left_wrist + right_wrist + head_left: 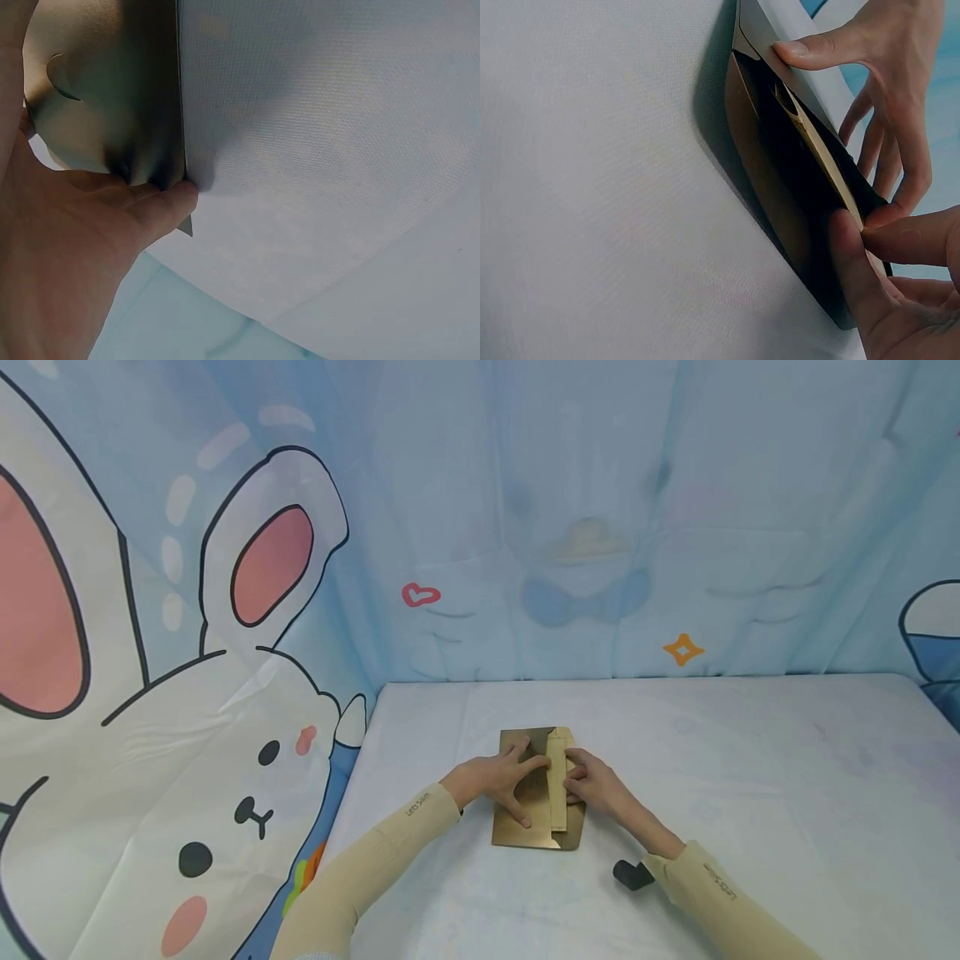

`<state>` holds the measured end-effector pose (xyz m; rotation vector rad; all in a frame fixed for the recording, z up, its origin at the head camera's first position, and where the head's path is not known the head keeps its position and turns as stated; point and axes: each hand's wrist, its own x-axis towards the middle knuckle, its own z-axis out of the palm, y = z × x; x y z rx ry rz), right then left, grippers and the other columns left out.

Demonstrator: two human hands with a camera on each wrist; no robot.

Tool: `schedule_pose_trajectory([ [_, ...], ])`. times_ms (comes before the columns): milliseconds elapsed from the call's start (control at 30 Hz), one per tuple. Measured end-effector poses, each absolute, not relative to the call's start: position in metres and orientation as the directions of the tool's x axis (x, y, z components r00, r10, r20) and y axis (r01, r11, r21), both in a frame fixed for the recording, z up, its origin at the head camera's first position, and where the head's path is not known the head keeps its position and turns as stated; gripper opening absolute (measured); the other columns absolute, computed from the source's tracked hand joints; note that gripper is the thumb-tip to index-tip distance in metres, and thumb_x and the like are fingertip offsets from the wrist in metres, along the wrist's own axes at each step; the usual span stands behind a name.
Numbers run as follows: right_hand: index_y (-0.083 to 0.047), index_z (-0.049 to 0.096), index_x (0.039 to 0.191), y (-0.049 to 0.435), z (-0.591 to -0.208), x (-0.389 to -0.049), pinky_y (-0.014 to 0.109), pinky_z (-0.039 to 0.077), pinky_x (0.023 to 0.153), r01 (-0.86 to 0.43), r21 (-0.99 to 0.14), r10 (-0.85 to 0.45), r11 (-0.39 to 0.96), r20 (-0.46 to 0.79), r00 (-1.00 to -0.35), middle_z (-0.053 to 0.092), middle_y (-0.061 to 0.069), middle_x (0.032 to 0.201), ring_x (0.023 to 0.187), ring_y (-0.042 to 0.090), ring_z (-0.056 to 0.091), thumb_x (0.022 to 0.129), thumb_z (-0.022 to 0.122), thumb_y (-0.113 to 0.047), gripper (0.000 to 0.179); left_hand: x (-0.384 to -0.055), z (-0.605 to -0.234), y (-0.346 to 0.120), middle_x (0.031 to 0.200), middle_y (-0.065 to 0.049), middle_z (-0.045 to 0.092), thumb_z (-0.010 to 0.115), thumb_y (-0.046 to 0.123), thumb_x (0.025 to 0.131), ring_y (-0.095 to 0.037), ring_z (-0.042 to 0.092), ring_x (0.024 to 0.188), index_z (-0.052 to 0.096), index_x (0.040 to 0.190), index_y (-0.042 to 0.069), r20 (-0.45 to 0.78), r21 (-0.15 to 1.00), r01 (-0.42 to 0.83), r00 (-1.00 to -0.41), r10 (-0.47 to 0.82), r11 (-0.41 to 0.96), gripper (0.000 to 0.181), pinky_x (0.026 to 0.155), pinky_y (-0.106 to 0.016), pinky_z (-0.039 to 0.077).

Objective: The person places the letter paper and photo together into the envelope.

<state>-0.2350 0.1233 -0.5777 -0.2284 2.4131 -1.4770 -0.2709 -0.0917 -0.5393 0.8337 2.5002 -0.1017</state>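
A flat gold envelope point(525, 802) lies on the white table, with its mouth towards the right. At the mouth is a pale yellow paper piece point(557, 777), which looks like a long strip from above. My right hand point(596, 783) pinches this piece between thumb and finger, as the right wrist view shows at the parted mouth. My left hand point(498, 775) lies with spread fingers over the envelope's front panel. Its thumb point(810, 51) and fingertips rest near the mouth edge. The part of the paper piece inside the envelope is hidden.
The white table point(750, 760) spreads around the envelope. A small black object point(633, 875) sits beside the right sleeve. Behind the table hangs a blue curtain point(465, 527), and a rabbit print point(225, 760) covers the left side.
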Motion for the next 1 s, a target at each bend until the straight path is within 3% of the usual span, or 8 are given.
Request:
schedule_pose_trajectory([
  [1000,0.011,0.033,0.149,0.107,-0.580,-0.244,0.033,0.060,0.064,-0.010,-0.887,-0.328,0.462,-0.161,-0.931,0.070,0.021,0.096,0.074,0.018,0.070,0.095,0.054,0.007,0.058,-0.270,-0.537,-0.093,0.170,-0.014,0.001,0.073,0.075,0.072,-0.032,0.019,0.155,0.012,0.160,0.040,-0.464,0.102,0.602,-0.675,0.573,0.792,0.112,0.097,-0.048,0.052],
])
